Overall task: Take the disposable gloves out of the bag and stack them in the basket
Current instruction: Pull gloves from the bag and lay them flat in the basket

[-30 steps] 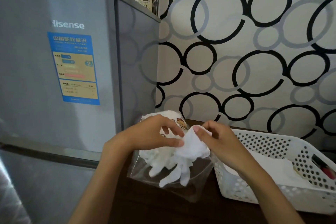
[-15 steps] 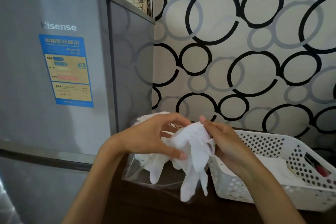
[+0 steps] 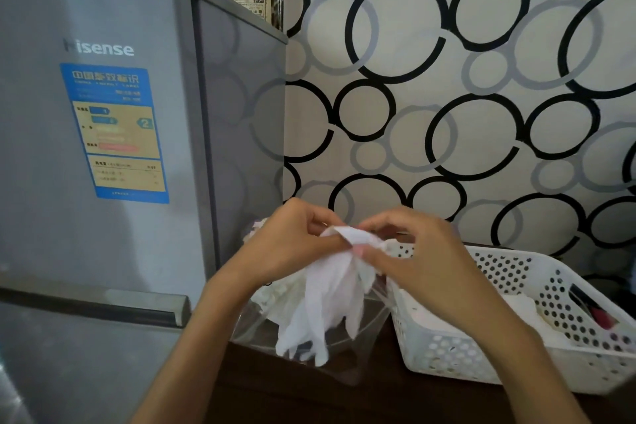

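A white disposable glove (image 3: 327, 299) hangs fingers-down above a clear plastic bag (image 3: 261, 327). My left hand (image 3: 292, 241) and my right hand (image 3: 416, 251) both pinch its cuff at the top, close together. More white gloves (image 3: 275, 293) sit bunched inside the bag, partly hidden by the hanging one. To the right stands a white perforated basket (image 3: 516, 272) with white gloves (image 3: 516, 313) lying flat in it.
A grey Hisense fridge (image 3: 103, 148) fills the left side, close to the bag. A wall with black and grey rings is right behind. The bag and basket rest on a dark wooden surface (image 3: 344, 399). A dark and red item (image 3: 592, 306) lies at the basket's right end.
The glove has been lifted up out of the bag and now hangs free. My right hand rose and moved toward my left, both pinching the cuff.
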### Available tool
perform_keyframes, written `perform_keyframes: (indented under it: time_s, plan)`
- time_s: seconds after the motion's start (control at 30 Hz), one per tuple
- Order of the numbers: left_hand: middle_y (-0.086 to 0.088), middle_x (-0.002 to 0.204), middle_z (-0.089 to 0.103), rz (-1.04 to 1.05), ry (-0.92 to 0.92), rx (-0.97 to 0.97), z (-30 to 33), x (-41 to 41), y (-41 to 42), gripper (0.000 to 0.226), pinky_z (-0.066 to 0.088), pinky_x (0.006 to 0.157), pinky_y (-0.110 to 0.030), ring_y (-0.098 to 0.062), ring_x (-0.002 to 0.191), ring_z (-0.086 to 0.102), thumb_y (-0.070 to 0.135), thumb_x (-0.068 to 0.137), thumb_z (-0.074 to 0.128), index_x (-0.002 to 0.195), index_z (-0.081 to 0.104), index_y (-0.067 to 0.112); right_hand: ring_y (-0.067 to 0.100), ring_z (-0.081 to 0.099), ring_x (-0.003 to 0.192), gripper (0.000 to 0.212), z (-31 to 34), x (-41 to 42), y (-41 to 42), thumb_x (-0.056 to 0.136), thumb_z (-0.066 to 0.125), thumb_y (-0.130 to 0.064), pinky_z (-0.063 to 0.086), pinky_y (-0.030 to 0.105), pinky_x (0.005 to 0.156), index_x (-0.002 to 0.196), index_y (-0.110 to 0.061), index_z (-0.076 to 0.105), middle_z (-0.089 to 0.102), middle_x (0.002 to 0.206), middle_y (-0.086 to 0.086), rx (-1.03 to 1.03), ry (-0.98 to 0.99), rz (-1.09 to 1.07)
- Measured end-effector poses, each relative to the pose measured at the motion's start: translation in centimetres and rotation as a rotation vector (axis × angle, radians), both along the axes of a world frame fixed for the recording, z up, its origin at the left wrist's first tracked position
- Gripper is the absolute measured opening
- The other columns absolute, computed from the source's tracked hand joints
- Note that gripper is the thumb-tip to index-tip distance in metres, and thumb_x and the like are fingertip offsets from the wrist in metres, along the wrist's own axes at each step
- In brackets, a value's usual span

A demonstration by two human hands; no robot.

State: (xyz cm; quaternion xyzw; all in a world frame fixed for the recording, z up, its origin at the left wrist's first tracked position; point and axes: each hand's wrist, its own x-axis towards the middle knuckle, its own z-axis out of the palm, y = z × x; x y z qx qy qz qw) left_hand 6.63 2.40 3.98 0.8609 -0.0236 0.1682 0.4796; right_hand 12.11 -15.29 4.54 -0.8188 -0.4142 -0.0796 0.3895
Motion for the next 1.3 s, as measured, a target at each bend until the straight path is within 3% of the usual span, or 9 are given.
perform_keyframes:
  time_s: [0.07,0.3,0.5,0.77,0.83,0.93,1.07,1.2,1.3]
  plan:
    - [-0.002,0.076,0.075,-0.021,0.033,-0.016,0.0,0.0,0.0,0.013,0.058,0.074,-0.031,-0.015,0.074,0.072,0.028,0.081,0.073,0.089,0.074,0.018,-0.007,0.063,0.077,0.006,0.5,0.9,-0.7,0.082,0.070,-0.026,0.046,0.006,0.061,0.084,-0.032,0.070,0.071,0.082,-0.013,0.101,0.104,-0.026]
    - [0.005,0.090,0.075,-0.052,0.054,-0.005,-0.6,0.7,-0.1,0.018,0.056,0.087,-0.032,-0.010,0.086,0.070,0.033,0.087,0.064,0.091,0.073,0.018,0.017,0.067,0.086,0.019,1.4,3.2,-4.3,0.096,0.051,-0.026,0.049,0.029,0.081,0.093,-0.021,0.069,0.073,0.090,-0.001,0.127,0.510,0.061]
    - [0.015,0.084,0.073,-0.001,-0.026,-0.044,-1.5,2.1,-2.4,0.022,0.052,0.071,-0.012,0.000,0.077,0.068,0.043,0.084,0.058,0.086,0.072,0.026,0.009,0.064,0.086,0.022,1.6,4.1,-4.8,0.096,0.050,-0.021,0.048,0.023,0.073,0.092,-0.025,0.071,0.071,0.090,-0.005,0.428,0.252,-0.183]
    - [-0.003,0.071,0.054,0.105,-0.141,0.007,-1.5,7.5,-7.0,0.035,0.039,0.060,-0.019,-0.011,0.063,0.049,0.038,0.099,0.043,0.088,0.062,0.011,0.019,0.068,0.076,0.010,1.4,6.8,-11.2,0.088,0.062,-0.031,0.055,0.038,0.067,0.085,-0.027,0.071,0.072,0.077,-0.004,0.541,0.013,-0.395]
    - [-0.004,0.074,0.052,0.121,-0.179,-0.053,-1.4,8.7,-8.2,0.035,0.035,0.057,-0.014,-0.010,0.063,0.045,0.036,0.101,0.040,0.091,0.060,0.009,0.021,0.066,0.074,0.014,1.1,7.6,-11.8,0.090,0.059,-0.032,0.052,0.035,0.065,0.082,-0.024,0.068,0.070,0.076,0.000,0.541,0.017,-0.405]
    - [-0.009,0.084,0.062,0.118,-0.258,-0.178,-2.0,10.7,-10.1,0.034,0.043,0.068,-0.028,-0.017,0.072,0.055,0.039,0.100,0.040,0.094,0.063,0.014,0.027,0.058,0.062,0.030,0.1,9.1,-12.4,0.093,0.053,-0.036,0.043,0.031,0.056,0.078,-0.011,0.064,0.063,0.068,0.011,0.564,-0.065,-0.465]
    - [0.005,0.077,0.065,0.205,-0.323,-0.197,-3.7,12.4,-11.0,0.029,0.046,0.070,-0.033,-0.007,0.070,0.058,0.043,0.096,0.043,0.085,0.066,0.030,0.001,0.041,0.048,0.036,-1.0,9.9,-12.0,0.095,0.051,-0.031,0.029,0.012,0.045,0.065,-0.013,0.053,0.045,0.052,-0.001,0.559,-0.183,-0.551]
    - [0.017,0.081,0.067,0.245,-0.426,-0.195,-3.1,11.8,-10.4,0.022,0.051,0.071,-0.028,-0.003,0.079,0.062,0.036,0.100,0.045,0.093,0.067,0.032,0.003,0.035,0.045,0.044,-1.1,10.1,-11.3,0.095,0.053,-0.025,0.027,0.014,0.044,0.054,-0.022,0.038,0.035,0.047,-0.007,0.557,-0.148,-0.504]
    - [0.014,0.077,0.066,0.225,-0.461,-0.185,-1.7,10.6,-10.2,0.022,0.047,0.060,-0.015,0.000,0.070,0.059,0.033,0.100,0.046,0.088,0.065,0.031,0.002,0.035,0.049,0.041,-0.2,9.8,-11.7,0.093,0.056,-0.027,0.029,0.016,0.048,0.056,-0.011,0.051,0.043,0.049,-0.010,0.603,0.086,-0.424]
